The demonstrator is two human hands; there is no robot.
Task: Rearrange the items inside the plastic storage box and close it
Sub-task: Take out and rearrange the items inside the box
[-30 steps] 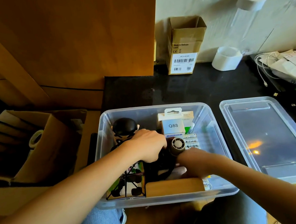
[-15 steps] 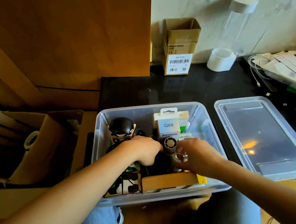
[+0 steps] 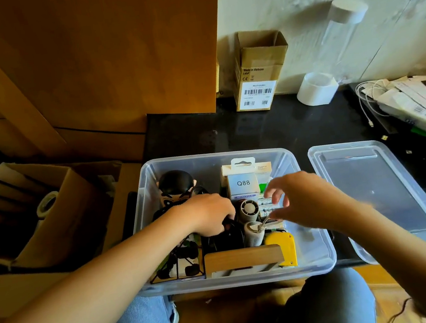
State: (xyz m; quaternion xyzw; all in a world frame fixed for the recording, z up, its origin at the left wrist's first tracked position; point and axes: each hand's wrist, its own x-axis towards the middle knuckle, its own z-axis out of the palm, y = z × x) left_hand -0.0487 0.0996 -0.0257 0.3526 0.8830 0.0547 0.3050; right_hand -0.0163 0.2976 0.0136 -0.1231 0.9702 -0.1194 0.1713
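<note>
- The left hand (image 3: 208, 217) is curled down into the middle of the plastic storage box (image 3: 317, 245), its fingers closed round a dark item (image 3: 227, 236) I cannot identify; forearm slants in from the lower left
- The right hand (image 3: 300, 198) hovers above the box's right half with fingers loosely spread and motion-blurred; whether it pinches the small metal piece (image 3: 267, 220) beneath it, I cannot tell
- Risk: that metal piece sits by the grey cylinder (image 3: 252, 233) and yellow tape measure (image 3: 281, 244); a loose pinch could drop it among the packed items
- Risk: pulling the dark item may tip the small fan (image 3: 246, 209) or the Q88 carton (image 3: 243, 183) just beside it
- Tall items left upright could stop the lid (image 3: 389, 192), lying right of the box on the black surface (image 3: 270, 129), from seating
</note>
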